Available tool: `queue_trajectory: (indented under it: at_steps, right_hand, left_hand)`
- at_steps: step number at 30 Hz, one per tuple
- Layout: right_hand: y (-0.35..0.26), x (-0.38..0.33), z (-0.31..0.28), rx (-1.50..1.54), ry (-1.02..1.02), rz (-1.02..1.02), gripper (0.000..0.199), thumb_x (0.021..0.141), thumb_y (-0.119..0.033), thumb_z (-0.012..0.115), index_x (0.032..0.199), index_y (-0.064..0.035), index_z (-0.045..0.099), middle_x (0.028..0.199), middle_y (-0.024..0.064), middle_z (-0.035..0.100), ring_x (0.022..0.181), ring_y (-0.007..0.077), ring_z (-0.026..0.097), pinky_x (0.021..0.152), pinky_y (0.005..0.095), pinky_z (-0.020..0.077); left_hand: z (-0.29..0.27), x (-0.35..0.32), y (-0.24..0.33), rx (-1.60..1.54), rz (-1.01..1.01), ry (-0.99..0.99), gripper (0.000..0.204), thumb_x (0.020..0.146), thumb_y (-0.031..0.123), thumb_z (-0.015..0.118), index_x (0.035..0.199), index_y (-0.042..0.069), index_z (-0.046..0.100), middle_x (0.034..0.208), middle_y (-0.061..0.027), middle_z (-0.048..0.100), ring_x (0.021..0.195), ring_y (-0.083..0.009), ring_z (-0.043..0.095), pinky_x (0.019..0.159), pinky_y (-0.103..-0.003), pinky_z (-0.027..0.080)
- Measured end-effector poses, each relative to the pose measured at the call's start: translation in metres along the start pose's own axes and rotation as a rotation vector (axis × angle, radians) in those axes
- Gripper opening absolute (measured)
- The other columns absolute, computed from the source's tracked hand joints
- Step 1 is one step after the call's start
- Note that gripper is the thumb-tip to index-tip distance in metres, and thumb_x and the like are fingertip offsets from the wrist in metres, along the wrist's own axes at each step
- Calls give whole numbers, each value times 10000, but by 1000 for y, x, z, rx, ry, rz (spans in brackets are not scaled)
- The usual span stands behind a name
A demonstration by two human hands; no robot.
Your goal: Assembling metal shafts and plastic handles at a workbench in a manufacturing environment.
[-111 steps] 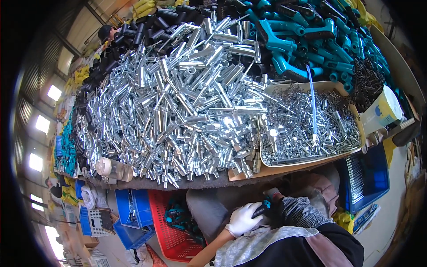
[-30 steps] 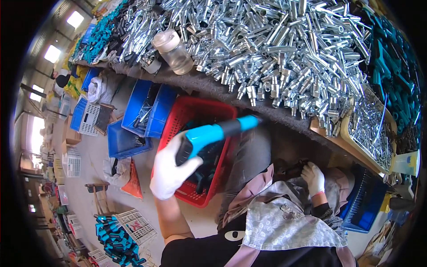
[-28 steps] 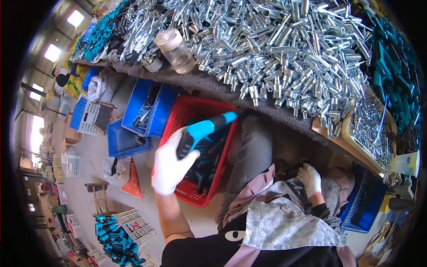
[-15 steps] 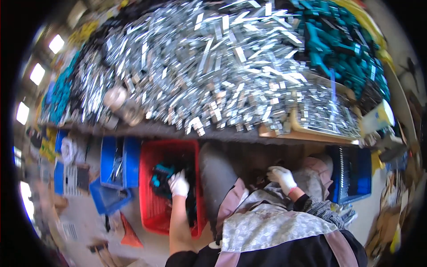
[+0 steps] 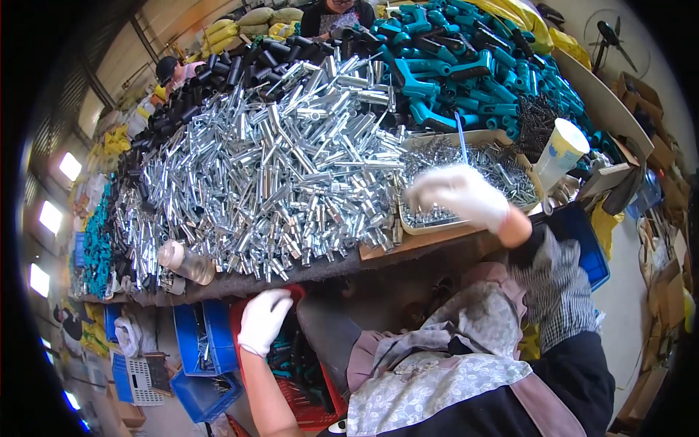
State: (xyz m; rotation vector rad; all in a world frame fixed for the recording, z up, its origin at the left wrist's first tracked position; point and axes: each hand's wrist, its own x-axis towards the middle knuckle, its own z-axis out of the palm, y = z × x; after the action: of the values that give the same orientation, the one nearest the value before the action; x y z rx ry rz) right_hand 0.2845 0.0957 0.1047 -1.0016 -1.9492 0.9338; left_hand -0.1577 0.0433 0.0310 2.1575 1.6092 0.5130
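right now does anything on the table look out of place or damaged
The clear, white-lidded jar looks odd: it's a container among loose metal parts near the table's front edge. I see no clear damage, and can't tell whether it leans.

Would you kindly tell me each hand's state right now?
Left hand: loosely open, nothing visible in it.
Right hand: blurred over the tray of small metal parts; grip cannot be told.
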Motion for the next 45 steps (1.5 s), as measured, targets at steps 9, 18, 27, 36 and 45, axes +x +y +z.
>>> queue_trajectory:
  at_steps: [9, 18, 27, 36, 45]
  right_hand:
    - [79, 175, -30, -979, 246, -356, 223, 831, -129, 592, 972, -140, 764, 988, 109, 721, 936, 331, 683, 834, 438, 544]
    - [55, 209, -28, -1304, -96, 110, 241, 755, -156, 684, 967, -97, 782, 1011, 167, 741, 937, 329, 722, 797, 419, 577]
    - [25, 24, -4, -584, 467, -288, 219, 858, -67, 670, 1070, -36, 625, 911, 187, 620, 864, 406, 626, 739, 440, 508]
    - [20, -142, 64, -230, 219, 12, 376, 775, 27, 692, 1137, -36, 613, 985, 156, 620, 895, 373, 640, 782, 406, 520]
    - [15, -141, 75, -394, 121, -23, 350, 782, -81, 718, 1117, -68, 618, 909, 127, 628, 843, 344, 644, 722, 410, 516]
  left_hand:
    - [1, 152, 139, 260, 661, 316, 241, 881, 221, 679, 1071, 76, 707, 1062, -119, 691, 1015, -315, 636, 913, -415, 507]
    - [43, 253, 147, 719, 605, 212, 183, 871, 282, 675, 1012, 177, 722, 895, -76, 654, 895, -306, 628, 790, -434, 527]
    - [12, 148, 139, -44, 623, 532, 79, 870, 104, 667, 893, 55, 724, 785, -113, 671, 772, -310, 653, 716, -409, 514]
    - [59, 20, 152, -226, 535, -1, 116, 752, 69, 747, 858, 41, 709, 719, -102, 625, 669, -291, 614, 609, -387, 493]
    - [79, 13, 161, -66, 562, 112, 100, 771, 100, 735, 860, 74, 700, 730, -95, 622, 666, -296, 615, 611, -400, 496]
